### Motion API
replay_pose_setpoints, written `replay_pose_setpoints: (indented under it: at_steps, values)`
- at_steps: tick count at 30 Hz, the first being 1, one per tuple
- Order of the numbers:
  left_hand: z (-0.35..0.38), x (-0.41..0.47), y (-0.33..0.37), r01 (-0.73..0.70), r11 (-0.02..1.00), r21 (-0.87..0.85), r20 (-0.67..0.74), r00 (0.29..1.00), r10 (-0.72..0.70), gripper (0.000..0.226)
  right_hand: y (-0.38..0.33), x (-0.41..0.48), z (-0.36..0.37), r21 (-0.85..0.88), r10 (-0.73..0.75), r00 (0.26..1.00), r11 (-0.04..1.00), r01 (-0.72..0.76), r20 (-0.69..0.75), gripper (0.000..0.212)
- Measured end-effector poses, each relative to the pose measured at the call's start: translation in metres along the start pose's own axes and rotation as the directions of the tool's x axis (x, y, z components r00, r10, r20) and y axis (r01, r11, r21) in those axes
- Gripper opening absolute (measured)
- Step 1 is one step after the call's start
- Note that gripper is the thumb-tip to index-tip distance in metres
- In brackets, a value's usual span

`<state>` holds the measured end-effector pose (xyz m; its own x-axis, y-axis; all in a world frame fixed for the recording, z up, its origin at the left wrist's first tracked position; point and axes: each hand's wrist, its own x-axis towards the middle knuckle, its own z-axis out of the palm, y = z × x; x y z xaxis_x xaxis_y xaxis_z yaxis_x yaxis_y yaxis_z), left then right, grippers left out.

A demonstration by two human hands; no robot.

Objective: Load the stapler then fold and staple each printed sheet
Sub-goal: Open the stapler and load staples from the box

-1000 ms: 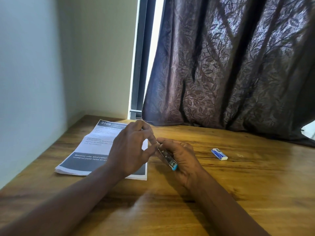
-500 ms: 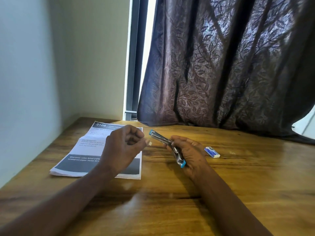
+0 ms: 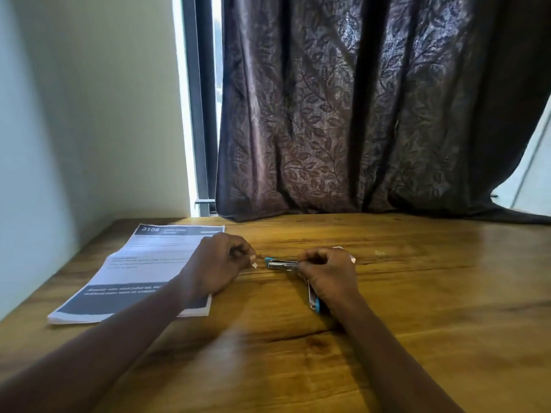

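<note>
Stapler sits hinged open in the right hand, which grips it low over the table. Left hand is curled beside its tip, can't tell if it's pinching anything. Printed sheets lie stacked under that wrist.

stack of printed sheets sits on the table's left side, near the wall. left hand is over the stack's right edge. stapler is just right of it, held in the right hand mid-table. curtain hangs behind the far edge.
</note>
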<state>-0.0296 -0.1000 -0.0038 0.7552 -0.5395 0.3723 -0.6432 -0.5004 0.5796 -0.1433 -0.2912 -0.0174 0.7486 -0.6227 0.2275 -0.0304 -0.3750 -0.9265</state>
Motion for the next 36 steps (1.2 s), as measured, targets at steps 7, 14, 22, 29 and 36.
replay_pose_setpoints:
  at_steps: [7, 14, 22, 29, 36]
  values:
    - [0.012, 0.0, -0.012, 0.012, 0.992, 0.129, 0.003, 1.0, -0.012, 0.007, 0.002, -0.003, 0.001, -0.294, -0.178, 0.981, 0.936, 0.193, 0.079, 0.019]
    - [0.016, -0.001, -0.015, -0.058, 0.985, 0.16, -0.026, 0.998, 0.063, 0.007, -0.004, 0.0, -0.005, -0.444, -0.137, 0.976, 0.873, 0.2, 0.171, 0.034]
    - [0.012, -0.008, -0.006, -0.182, 0.955, 0.236, 0.043, 0.983, 0.176, 0.036, -0.013, 0.01, -0.004, -0.645, -0.131, 0.967, 0.725, 0.243, 0.217, 0.033]
    - [0.018, -0.011, 0.015, -0.315, 0.899, 0.305, 0.097, 0.949, 0.3, 0.037, -0.024, 0.007, -0.01, -0.53, -0.127, 0.918, 0.784, 0.324, 0.375, 0.03]
    - [0.019, -0.013, 0.034, -0.179, 0.979, -0.096, 0.064, 0.98, 0.186, 0.012, -0.015, 0.004, -0.033, -0.605, -0.132, 0.926, 0.722, 0.335, 0.354, 0.011]
